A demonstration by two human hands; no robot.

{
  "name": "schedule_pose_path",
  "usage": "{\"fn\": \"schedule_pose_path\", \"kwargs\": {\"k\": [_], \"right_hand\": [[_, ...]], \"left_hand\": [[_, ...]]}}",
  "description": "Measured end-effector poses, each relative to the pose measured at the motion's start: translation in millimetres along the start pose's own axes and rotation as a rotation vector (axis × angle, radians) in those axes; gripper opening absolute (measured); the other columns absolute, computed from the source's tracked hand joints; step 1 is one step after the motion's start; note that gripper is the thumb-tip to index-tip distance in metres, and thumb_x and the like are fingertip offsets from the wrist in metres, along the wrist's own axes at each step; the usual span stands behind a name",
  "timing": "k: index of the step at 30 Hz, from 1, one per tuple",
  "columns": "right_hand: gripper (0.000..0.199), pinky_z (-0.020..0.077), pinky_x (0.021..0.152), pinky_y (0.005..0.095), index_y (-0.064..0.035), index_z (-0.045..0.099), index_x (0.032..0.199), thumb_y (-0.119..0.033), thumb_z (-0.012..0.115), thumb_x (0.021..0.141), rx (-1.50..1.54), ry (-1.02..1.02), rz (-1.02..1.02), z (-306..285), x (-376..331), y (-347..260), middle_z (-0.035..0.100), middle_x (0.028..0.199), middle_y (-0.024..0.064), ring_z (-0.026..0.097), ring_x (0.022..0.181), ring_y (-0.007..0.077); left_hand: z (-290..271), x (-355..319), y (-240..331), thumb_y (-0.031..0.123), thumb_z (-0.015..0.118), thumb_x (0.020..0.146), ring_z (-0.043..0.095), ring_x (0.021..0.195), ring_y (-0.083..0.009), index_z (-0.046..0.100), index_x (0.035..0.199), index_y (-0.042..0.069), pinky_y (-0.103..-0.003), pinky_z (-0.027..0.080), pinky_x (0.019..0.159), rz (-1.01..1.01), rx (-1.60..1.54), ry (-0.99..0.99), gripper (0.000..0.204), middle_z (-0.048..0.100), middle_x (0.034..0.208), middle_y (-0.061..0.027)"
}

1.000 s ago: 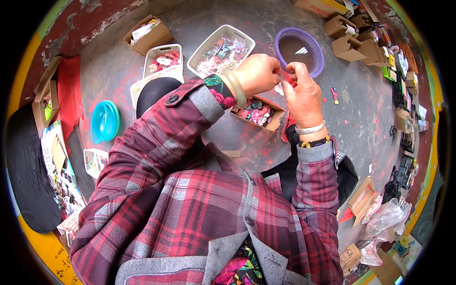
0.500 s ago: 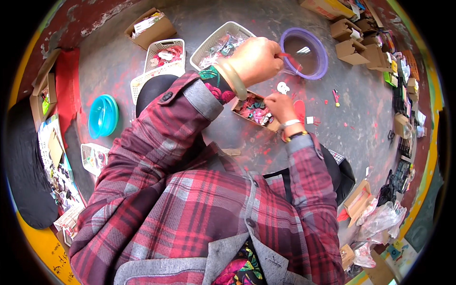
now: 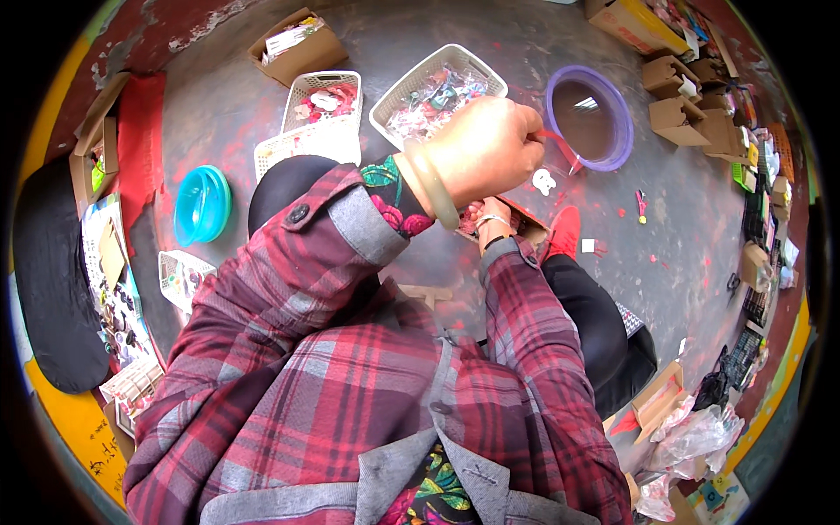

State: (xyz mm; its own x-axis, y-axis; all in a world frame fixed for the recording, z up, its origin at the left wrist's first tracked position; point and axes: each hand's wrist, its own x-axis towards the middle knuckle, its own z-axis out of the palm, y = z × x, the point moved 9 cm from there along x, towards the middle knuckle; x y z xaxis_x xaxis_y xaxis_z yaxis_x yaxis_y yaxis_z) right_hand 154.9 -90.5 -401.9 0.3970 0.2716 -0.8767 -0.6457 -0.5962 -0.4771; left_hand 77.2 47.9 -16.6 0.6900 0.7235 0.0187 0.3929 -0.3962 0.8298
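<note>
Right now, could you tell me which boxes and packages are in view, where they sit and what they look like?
Open brown cardboard box: floor, top left, filled with small items.
Small brown cardboard boxes: top right, stacked beside the purple bowl.
Clear crumpled plastic bags: lower right.
White mesh baskets: top centre, rectangular, holding small colourful pieces.

My left hand [image 3: 486, 149] covers most of my right hand [image 3: 492, 213] and the small box [image 3: 530, 229] under it. The tiny pieces in the white basket [image 3: 404, 94] at eleven o'clock blur together.
</note>
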Motion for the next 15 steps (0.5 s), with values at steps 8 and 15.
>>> {"fn": "schedule_pose_path", "kwargs": {"k": [8, 15], "right_hand": [[0.012, 0.0418, 0.038, 0.0259, -0.0031, 0.058, 0.082, -0.015, 0.056, 0.081, 0.045, -0.225, 0.095, 6.5, 28.8, 22.6, 0.058, 0.063, 0.0066, 0.053, 0.046, 0.0160], [0.014, 0.0454, 0.045, 0.0245, -0.0034, 0.058, 0.083, -0.015, 0.059, 0.076, -0.039, -0.366, 0.205, -27.8, -25.4, 0.8, 0.061, 0.071, 0.0065, 0.058, 0.055, 0.0153]], "left_hand": [[0.1, 1.7, 2.0, 0.013, 0.054, 0.071, 0.061, 0.071, -0.0346, 0.064, 0.082, -0.002, -0.039, 0.049, 0.068, 0.033, -0.042, 0.019, 0.021, 0.062, 0.073, -0.0210], [0.6, 7.7, -2.6, 0.014, 0.056, 0.073, 0.062, 0.071, -0.0316, 0.064, 0.083, -0.003, -0.037, 0.048, 0.066, 0.022, -0.011, 0.013, 0.022, 0.063, 0.075, -0.0191]]}}
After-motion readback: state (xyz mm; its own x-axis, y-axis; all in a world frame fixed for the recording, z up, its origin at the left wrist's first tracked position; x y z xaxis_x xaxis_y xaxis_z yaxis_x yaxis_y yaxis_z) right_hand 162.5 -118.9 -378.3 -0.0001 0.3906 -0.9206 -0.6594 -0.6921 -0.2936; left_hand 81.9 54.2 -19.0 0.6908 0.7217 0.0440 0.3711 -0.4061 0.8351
